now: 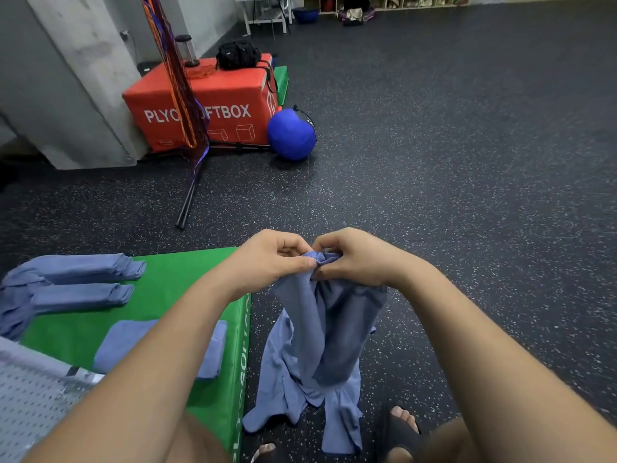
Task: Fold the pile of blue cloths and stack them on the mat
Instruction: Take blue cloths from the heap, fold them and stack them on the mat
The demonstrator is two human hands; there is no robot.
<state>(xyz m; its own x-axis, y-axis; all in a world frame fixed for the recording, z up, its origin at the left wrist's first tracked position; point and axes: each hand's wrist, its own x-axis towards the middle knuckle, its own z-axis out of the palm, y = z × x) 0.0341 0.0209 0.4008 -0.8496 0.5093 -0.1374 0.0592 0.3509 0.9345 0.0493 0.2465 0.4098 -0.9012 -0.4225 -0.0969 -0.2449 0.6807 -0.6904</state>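
One view only, head-worn, wide-angle. The scene is looked at forward and down, from above the person's own forearms. The left hand (275, 259) and right hand (355, 259), both pinching a cloth (334, 329), are seen close under the lens, at lower centre. The mat (167, 295) is cut off by the bottom edge at left. Farther off, the floor (467, 162) is taken in up to a box (230, 91), a ball (290, 135) and shelves (384, 1) at the top edge.

White "PLYO …FTBOX" on the front of the red box (233, 98)
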